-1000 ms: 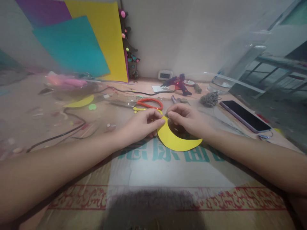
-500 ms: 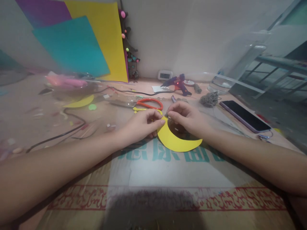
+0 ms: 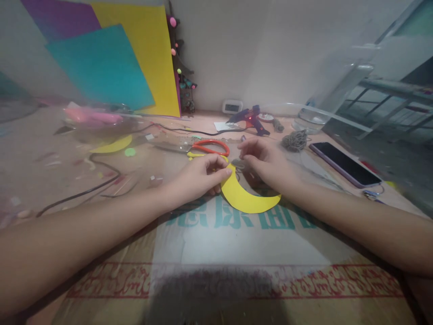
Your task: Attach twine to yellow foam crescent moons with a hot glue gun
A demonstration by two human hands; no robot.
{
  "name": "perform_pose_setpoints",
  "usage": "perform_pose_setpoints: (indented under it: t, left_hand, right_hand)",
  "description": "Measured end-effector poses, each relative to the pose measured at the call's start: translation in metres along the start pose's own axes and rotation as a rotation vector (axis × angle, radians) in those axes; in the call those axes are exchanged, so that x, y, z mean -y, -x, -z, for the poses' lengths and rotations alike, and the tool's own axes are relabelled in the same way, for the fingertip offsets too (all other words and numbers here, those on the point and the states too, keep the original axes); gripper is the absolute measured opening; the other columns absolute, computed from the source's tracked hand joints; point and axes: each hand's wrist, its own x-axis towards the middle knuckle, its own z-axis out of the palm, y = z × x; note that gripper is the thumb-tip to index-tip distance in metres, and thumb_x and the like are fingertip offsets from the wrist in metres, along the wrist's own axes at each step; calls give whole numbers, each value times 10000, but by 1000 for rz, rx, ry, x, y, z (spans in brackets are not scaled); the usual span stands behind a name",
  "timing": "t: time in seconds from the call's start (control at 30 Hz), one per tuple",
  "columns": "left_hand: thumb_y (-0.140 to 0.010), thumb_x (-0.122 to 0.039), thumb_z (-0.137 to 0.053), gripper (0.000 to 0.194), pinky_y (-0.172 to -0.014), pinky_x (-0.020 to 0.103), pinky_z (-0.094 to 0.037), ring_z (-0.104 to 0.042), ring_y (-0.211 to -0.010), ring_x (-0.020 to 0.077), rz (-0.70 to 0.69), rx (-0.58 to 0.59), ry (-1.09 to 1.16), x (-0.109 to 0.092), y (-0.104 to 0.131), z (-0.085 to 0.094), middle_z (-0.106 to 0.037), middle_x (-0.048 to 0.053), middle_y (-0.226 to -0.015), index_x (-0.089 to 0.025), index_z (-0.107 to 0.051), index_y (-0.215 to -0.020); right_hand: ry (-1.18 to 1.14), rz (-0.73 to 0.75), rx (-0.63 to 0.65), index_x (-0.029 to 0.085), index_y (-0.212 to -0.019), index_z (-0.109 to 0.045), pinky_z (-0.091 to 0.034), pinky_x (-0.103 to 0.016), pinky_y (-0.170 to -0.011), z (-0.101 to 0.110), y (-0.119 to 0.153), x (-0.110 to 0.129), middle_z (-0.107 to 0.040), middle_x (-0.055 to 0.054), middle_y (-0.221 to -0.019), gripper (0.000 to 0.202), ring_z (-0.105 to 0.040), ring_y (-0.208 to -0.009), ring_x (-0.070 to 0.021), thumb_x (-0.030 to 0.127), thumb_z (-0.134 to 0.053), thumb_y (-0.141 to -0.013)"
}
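A yellow paper crescent (image 3: 249, 200) is pinched at its upper left tip between the thumb and fingers of my left hand (image 3: 214, 171). Just right of that tip, my right hand (image 3: 262, 160) hovers with fingers loosely curled and apart, and I see nothing held in it. Between the hands lies a small loop of grey twine (image 3: 238, 165), partly behind the crescent tip. Scissors with red and yellow handles (image 3: 211, 146) rest right behind my left hand, their yellow handle partly hidden by it.
A glue gun (image 3: 248, 119) with a lit red light stands at the back. To the right are a ball of twine (image 3: 295, 141) and a phone (image 3: 345, 163). Another yellow crescent (image 3: 113, 144) and a black cord (image 3: 111, 167) lie left. Coloured sheets (image 3: 104, 67) lean on the wall.
My right hand has drawn away from the crescent tip, its fingers parting and uncovering the twine loop. The left hand keeps its pinch, and the crescent has shifted slightly left.
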Motion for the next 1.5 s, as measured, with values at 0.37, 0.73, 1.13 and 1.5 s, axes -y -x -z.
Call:
perform_pose_setpoints:
  t: [0.37,0.73,1.13,1.5]
  left_hand:
    - [-873,-354,-619,194,-438,167,-445,-534,-471,69,5,7,66,5,-2,2,-565,-36,-621,-169,-562,-887]
    - [-865,-369,-648,234,-418,155,-399,-490,-424,57,0,20,249,1,-6,5,-553,-41,-548,-157,-549,-859]
    - [-880,-383,-615,230,-436,164,-420,-508,-435,70,-9,37,166,6,-6,5,-557,-46,-539,-162,-559,-913]
    - [-870,-293,-610,155,-490,166,-429,-522,-496,55,-10,50,154,2,-6,3,-572,-35,-639,-141,-587,-888]
  right_hand:
    - [-4,-9,22,197,-969,-576,-503,-304,-735,-2,1,3,-594,-18,-873,167,-571,-796,-145,139,-586,-813]
    - [-123,-83,26,177,-960,-594,-492,-263,-634,1,1,6,-596,10,-750,141,-560,-654,-111,299,-560,-899]
    - [-157,-146,127,184,-998,-658,-393,-230,-476,-1,9,9,-607,3,-751,251,-499,-548,-93,393,-573,-888]
    - [-213,-57,397,205,-1099,-675,-513,-265,-660,-4,10,7,-664,-16,-891,265,-606,-735,-120,269,-639,-844]
